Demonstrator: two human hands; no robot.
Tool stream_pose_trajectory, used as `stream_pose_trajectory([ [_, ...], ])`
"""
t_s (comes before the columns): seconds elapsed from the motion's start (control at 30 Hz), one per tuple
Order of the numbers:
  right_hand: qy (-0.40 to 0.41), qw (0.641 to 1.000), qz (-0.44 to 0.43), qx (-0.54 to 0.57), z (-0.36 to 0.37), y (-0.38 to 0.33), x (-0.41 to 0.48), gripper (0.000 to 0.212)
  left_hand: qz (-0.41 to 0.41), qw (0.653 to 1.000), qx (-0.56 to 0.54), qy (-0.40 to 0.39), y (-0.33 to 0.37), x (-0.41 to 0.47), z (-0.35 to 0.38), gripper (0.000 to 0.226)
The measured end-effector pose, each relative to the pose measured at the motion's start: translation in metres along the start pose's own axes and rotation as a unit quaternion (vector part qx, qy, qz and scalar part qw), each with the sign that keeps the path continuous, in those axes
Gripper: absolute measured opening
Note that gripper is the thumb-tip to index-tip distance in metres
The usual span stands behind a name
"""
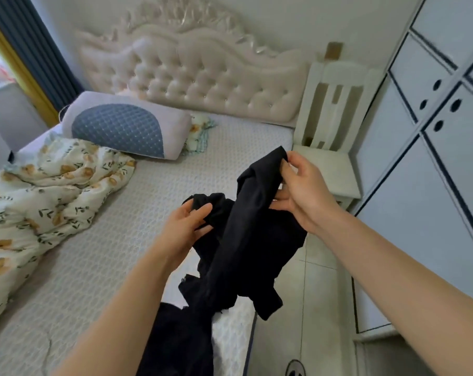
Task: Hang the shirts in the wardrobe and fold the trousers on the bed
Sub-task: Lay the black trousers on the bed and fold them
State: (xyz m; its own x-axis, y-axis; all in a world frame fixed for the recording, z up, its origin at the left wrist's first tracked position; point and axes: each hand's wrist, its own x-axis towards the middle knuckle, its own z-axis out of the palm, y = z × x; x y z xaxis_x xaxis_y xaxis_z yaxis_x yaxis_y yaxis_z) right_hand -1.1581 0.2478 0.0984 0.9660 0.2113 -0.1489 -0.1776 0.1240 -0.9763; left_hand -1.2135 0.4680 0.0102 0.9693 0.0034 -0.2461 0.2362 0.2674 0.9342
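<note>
A black garment [246, 240] hangs bunched in the air over the right edge of the bed [137, 213]. I cannot tell whether it is a shirt or trousers. My left hand [186, 226] grips a crumpled fold at its left side. Higher up, my right hand [303, 191] pinches its top edge between thumb and fingers. The lower part of the garment droops down onto more dark cloth [175, 340] lying at the bed's near corner. The white wardrobe [430, 164] stands at the right with its doors closed.
A crumpled floral duvet [40, 202] covers the left of the bed, with a grey-blue pillow [121, 126] near the tufted headboard [202, 77]. A white chair [330, 147] stands between bed and wardrobe. A narrow strip of tiled floor [305, 294] runs between them.
</note>
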Motion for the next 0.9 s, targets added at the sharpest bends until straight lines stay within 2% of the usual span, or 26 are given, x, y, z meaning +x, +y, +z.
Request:
stream_pose_trajectory([
  [0.07, 0.027, 0.999, -0.011, 0.038, -0.017, -0.018, 0.007, 0.018, 0.0, 0.999, 0.033, -0.015, 0.008, 0.013, 0.023, 0.032],
  [0.17, 0.055, 0.995, -0.031, 0.078, -0.043, -0.049, 0.022, 0.016, -0.012, 0.993, 0.089, -0.076, 0.014, 0.024, 0.052, 0.064],
  [0.23, 0.079, 0.99, -0.048, 0.108, -0.062, -0.074, 0.035, 0.017, -0.029, 0.986, 0.118, -0.114, 0.014, 0.034, 0.07, 0.069],
  [0.33, 0.101, 0.982, -0.067, 0.147, -0.086, -0.106, 0.055, 0.019, -0.031, 0.981, 0.103, -0.164, 0.014, 0.056, 0.104, 0.085],
  [0.4, 0.103, 0.978, -0.069, 0.168, -0.1, -0.124, 0.068, 0.019, -0.018, 0.972, 0.154, -0.177, 0.014, 0.071, 0.136, 0.082],
  [0.47, 0.107, 0.973, -0.069, 0.195, -0.112, -0.14, 0.081, 0.018, 0.0, 0.969, 0.223, -0.106, 0.006, 0.088, 0.161, 0.069],
  [0.57, 0.112, 0.967, -0.08, 0.215, -0.136, -0.167, 0.101, 0.017, 0.007, 0.953, 0.299, 0.044, -0.005, 0.118, 0.183, 0.018],
  [0.6, 0.115, 0.967, -0.084, 0.213, -0.144, -0.174, 0.107, 0.017, 0.001, 0.949, 0.305, 0.073, -0.006, 0.128, 0.188, 0.011],
  [0.67, 0.118, 0.967, -0.091, 0.209, -0.161, -0.186, 0.119, 0.017, 0.002, 0.947, 0.304, 0.107, -0.006, 0.144, 0.192, 0.02],
  [0.8, 0.136, 0.962, -0.102, 0.213, -0.194, -0.202, 0.138, 0.016, -0.009, 0.956, 0.268, 0.123, 0.008, 0.169, 0.198, 0.021],
  [0.9, 0.16, 0.961, -0.111, 0.195, -0.22, -0.209, 0.152, 0.015, 0.012, 0.965, 0.217, 0.149, 0.034, 0.189, 0.2, 0.023],
])
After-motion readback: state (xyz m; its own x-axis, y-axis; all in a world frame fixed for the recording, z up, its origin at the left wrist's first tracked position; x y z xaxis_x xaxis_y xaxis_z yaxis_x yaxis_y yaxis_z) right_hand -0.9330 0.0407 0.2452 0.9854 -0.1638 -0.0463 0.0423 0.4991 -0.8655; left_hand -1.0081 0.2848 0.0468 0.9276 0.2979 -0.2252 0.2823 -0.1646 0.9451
